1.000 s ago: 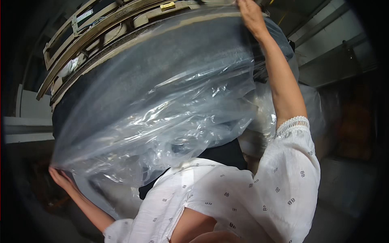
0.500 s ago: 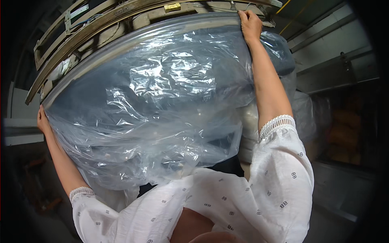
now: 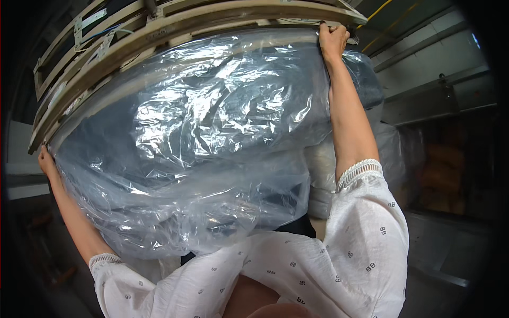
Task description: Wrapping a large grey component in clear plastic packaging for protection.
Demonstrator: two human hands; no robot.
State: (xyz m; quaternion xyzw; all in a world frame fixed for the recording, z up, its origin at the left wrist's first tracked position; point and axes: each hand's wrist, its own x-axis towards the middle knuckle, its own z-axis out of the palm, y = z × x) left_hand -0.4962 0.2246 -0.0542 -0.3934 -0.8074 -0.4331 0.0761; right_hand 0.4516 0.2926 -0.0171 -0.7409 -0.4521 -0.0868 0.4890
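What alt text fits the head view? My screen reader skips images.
A person's raised left hand and right hand grip the top corners of a clear plastic cover over a dark bulky item, beneath wooden frames.

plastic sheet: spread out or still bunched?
Mostly spread. The plastic sheet stretches between the left hand and right hand, covering a dark bulky thing; its lower edge hangs wrinkled and loose.

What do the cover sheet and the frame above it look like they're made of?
The cover sheet looks like thin clear plastic film: glossy, see-through, crinkled with bright glare. The frame seems to be pale unfinished wood with small metal brackets, though that is less certain. Both the left hand and the right hand grip the sheet's edges.
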